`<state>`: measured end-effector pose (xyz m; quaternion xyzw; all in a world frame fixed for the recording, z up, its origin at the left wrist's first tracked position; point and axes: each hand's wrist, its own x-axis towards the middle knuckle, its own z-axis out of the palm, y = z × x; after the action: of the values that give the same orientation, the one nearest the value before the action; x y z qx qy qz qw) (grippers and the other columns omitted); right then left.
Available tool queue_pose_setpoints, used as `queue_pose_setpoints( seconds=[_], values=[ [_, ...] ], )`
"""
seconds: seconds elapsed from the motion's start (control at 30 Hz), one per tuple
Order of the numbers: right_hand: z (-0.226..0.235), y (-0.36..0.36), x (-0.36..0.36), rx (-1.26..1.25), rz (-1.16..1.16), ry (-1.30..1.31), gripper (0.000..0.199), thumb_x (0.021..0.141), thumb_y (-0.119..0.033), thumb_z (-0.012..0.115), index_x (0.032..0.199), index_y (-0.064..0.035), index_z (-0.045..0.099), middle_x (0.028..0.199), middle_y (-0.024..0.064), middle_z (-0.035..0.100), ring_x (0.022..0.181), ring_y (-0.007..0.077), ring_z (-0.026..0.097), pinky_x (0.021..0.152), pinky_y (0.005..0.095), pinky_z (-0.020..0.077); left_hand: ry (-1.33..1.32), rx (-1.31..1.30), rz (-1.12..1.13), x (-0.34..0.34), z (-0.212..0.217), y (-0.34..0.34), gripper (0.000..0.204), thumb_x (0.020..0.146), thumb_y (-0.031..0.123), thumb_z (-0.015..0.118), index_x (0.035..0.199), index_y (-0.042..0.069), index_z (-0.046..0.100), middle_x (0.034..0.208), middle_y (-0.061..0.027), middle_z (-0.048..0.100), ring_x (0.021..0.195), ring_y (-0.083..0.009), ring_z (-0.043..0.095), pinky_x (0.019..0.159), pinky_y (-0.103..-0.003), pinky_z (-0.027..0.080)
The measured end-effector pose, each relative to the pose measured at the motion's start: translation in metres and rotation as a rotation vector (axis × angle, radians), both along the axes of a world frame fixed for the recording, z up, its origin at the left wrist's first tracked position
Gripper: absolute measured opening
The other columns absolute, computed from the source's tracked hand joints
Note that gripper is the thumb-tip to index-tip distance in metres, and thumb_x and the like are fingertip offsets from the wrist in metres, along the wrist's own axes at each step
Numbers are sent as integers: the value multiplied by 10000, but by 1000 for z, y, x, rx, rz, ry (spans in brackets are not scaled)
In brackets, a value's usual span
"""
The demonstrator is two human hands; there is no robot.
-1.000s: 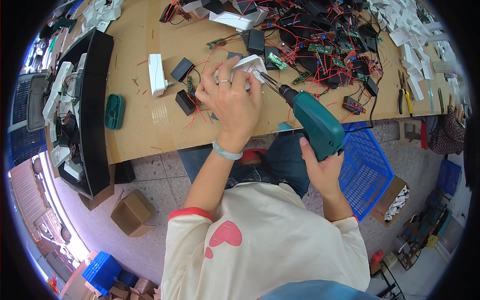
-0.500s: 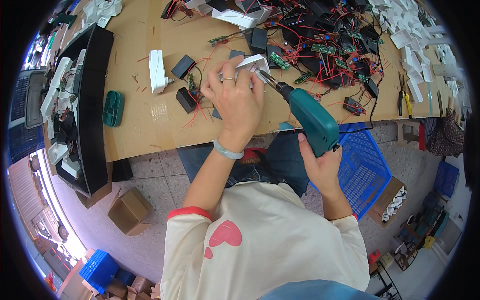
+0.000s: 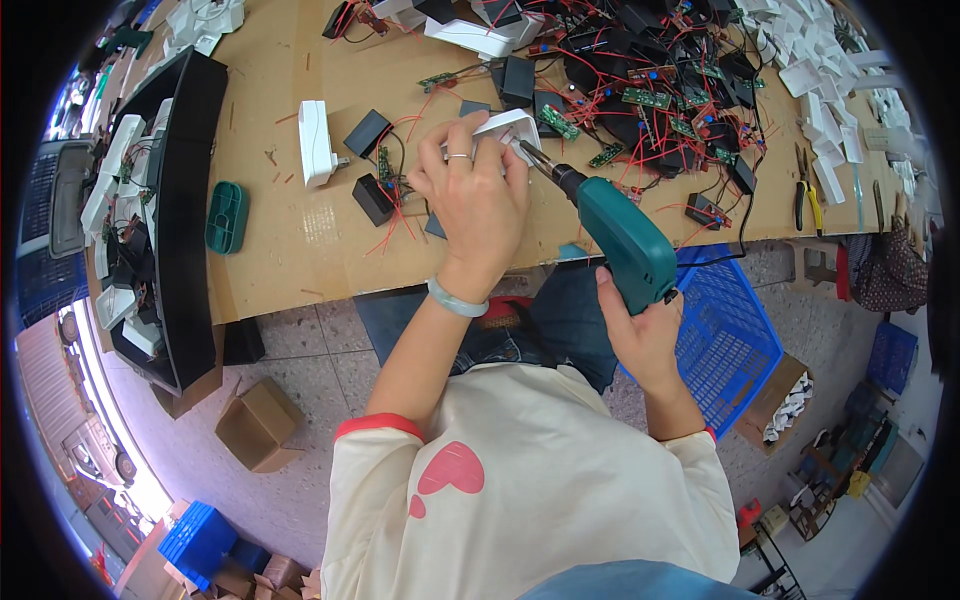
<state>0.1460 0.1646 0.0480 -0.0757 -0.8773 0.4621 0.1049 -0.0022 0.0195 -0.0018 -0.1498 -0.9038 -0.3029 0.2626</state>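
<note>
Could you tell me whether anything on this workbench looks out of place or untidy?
Cut red wire scraps lie loose on the table beside the left hand. Farther back, circuit boards and red wires sit in a tangled heap.

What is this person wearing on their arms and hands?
The left hand has a thin silver ring on one finger and a pale green bangle at the wrist. The right hand is bare. Both arms have short cream sleeves with red cuffs.

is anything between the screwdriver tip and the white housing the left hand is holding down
Nothing visible. The teal electric screwdriver in the right hand has its bit right at the white housing, beside the left hand; the fingers sit on top, clear of the bit.
</note>
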Motion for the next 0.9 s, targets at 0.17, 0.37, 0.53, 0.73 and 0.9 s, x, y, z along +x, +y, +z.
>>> queue_pose_setpoints(
  seconds=[0.17, 0.37, 0.53, 0.73, 0.9],
  values=[
    [2, -1, 3, -50, -28, -30, 249, 892, -32, 701, 1116, 16, 603, 897, 114, 705, 754, 189, 672, 719, 297, 523, 11, -3, 0, 0, -1, 0, 152, 752, 83, 726, 891, 22, 723, 1207, -63, 643, 1139, -303, 527, 925, -473, 333],
    [4, -6, -1, -87, -101, 13, 119, 878, -41, 735, 971, 21, 695, 772, 77, 693, 652, 149, 630, 624, 295, 480, 5, -2, 1, 0, -1, 0, 146, 751, 86, 726, 882, 21, 721, 1206, -64, 643, 1140, -304, 527, 926, -472, 335],
    [3, -6, -1, -94, -100, 3, 134, 875, -40, 734, 984, 26, 690, 788, 79, 694, 672, 151, 632, 642, 293, 484, 10, -5, -4, 0, -1, 0, 152, 747, 85, 728, 885, 21, 720, 1206, -64, 641, 1141, -303, 527, 926, -471, 335],
    [5, -1, 10, -119, -128, -2, 153, 884, -14, 725, 1027, 17, 683, 759, 23, 666, 610, 91, 586, 581, 253, 459, 14, 1, -7, -1, 0, 0, 155, 742, 81, 729, 886, 23, 719, 1205, -62, 638, 1141, -302, 527, 922, -471, 336],
    [8, 4, 26, -216, -180, 22, 259, 898, 24, 685, 1151, 48, 633, 778, 32, 638, 606, 72, 577, 548, 227, 465, 3, -8, -4, 0, -2, -1, 153, 746, 84, 730, 884, 20, 718, 1206, -66, 636, 1135, -302, 524, 909, -474, 341]
  ],
)
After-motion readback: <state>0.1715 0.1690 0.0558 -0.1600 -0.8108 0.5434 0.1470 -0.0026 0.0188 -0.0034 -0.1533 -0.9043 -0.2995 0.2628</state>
